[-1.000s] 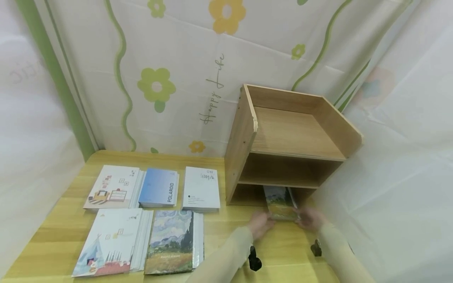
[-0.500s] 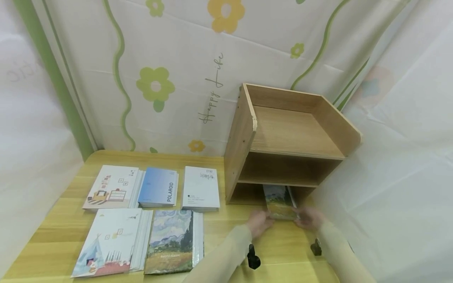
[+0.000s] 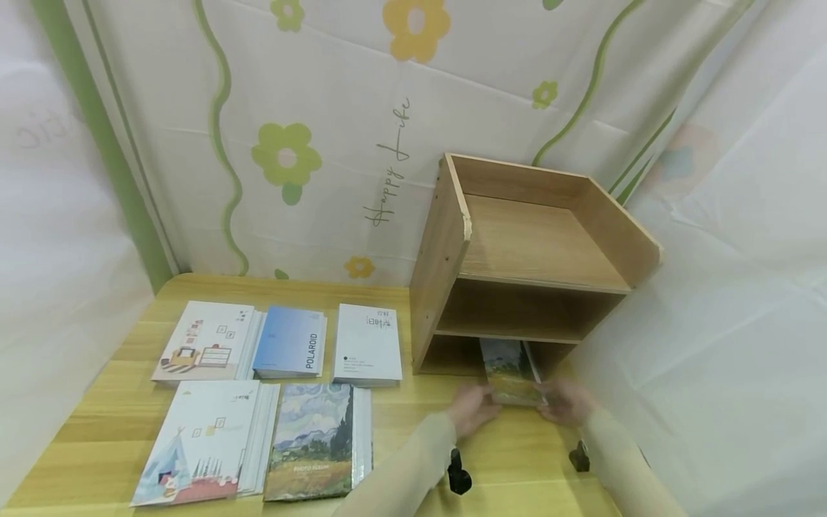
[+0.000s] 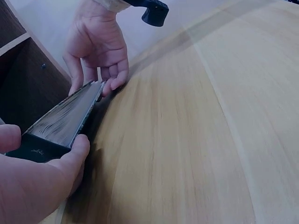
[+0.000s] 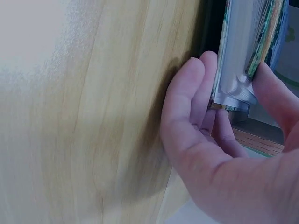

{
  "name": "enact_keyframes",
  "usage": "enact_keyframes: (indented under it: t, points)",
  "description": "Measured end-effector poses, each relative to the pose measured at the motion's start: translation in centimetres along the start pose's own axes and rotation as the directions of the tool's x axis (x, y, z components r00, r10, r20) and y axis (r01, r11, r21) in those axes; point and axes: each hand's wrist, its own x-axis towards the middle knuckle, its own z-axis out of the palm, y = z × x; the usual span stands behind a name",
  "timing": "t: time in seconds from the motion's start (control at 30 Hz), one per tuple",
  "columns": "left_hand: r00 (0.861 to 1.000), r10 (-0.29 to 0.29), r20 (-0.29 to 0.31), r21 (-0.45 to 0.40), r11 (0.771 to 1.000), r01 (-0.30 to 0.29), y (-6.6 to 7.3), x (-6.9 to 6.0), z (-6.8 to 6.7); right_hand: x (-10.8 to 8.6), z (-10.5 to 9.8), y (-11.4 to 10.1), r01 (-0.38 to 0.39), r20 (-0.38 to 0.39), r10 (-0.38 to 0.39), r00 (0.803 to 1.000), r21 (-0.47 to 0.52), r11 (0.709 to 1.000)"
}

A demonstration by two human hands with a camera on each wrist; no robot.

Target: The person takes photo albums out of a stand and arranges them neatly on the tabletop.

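Observation:
A photo album (image 3: 512, 370) with a painted landscape cover lies partly inside the lowest compartment of a wooden shelf unit (image 3: 431, 276), its near end sticking out. My left hand (image 3: 474, 409) grips the album's left side; in the left wrist view, thumb and fingers hold it at the dark green spine (image 4: 39, 148). On the opposite side my right hand (image 3: 567, 402) pinches the page-edge side. The right wrist view shows the thumb (image 5: 275, 91) on one cover and fingers (image 5: 187, 93) at the other, white pages between. The album's far end is hidden under the shelf board.
Left of the shelf, several albums lie on the wooden table (image 3: 400, 424): two white illustrated ones (image 3: 205, 341), a blue one (image 3: 289, 341), a white one with print (image 3: 367, 343) and a matching landscape photo album (image 3: 310, 438). Patterned curtains (image 3: 336, 143) hang behind and beside the table.
The album's near end has shifted very slightly toward me, with both hands keeping hold of it. The other albums and the shelf have stayed in place.

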Motion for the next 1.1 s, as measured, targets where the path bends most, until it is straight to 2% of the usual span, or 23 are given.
enact_keyframes:
  t: [0.07,0.1,0.17,0.27,0.4,0.47,0.77,0.9,1.0,1.1]
  points:
    - [1.000,-0.006,-0.005,-0.028,1.000,0.006,-0.07,0.09,-0.03,0.04,0.05,0.01,-0.005,0.006,0.004,1.000,0.015,1.000]
    - [1.000,-0.021,-0.015,-0.079,0.997,0.020,-0.10,0.15,-0.02,0.10,0.02,0.00,-0.003,0.030,0.003,1.000,0.018,1.000]
    - [0.999,-0.025,-0.024,-0.085,0.996,0.022,-0.15,0.28,0.00,0.26,-0.11,0.03,0.006,0.078,-0.008,0.997,0.034,0.999]
    - [0.999,-0.023,-0.033,-0.084,0.996,0.020,-0.24,0.48,0.02,0.42,-0.22,0.06,0.026,0.112,-0.031,0.993,0.045,0.999]
    - [0.999,-0.022,-0.039,-0.065,0.998,0.020,-0.32,0.60,0.02,0.37,-0.06,0.15,0.057,0.075,-0.060,0.995,0.038,0.998]
    - [0.999,-0.021,-0.040,-0.051,0.999,0.019,-0.34,0.56,0.02,0.32,0.00,0.21,0.067,0.087,-0.069,0.994,0.034,0.997]
    - [0.999,-0.020,-0.033,-0.032,0.999,0.019,-0.28,0.43,0.03,0.32,-0.27,0.24,0.096,0.163,-0.102,0.981,0.047,0.994]
    - [0.999,-0.015,-0.039,-0.037,0.999,0.014,-0.38,0.56,-0.02,0.19,-0.54,0.18,0.102,0.219,-0.109,0.970,0.043,0.994]
    - [0.999,-0.015,-0.047,-0.045,0.999,0.013,-0.40,0.61,-0.01,-0.05,-0.46,0.13,0.097,0.223,-0.105,0.969,0.046,0.994]
    - [0.999,-0.010,-0.035,-0.019,1.000,0.009,-0.38,0.60,-0.10,-0.17,-0.21,0.20,0.094,0.179,-0.102,0.979,0.051,0.994]
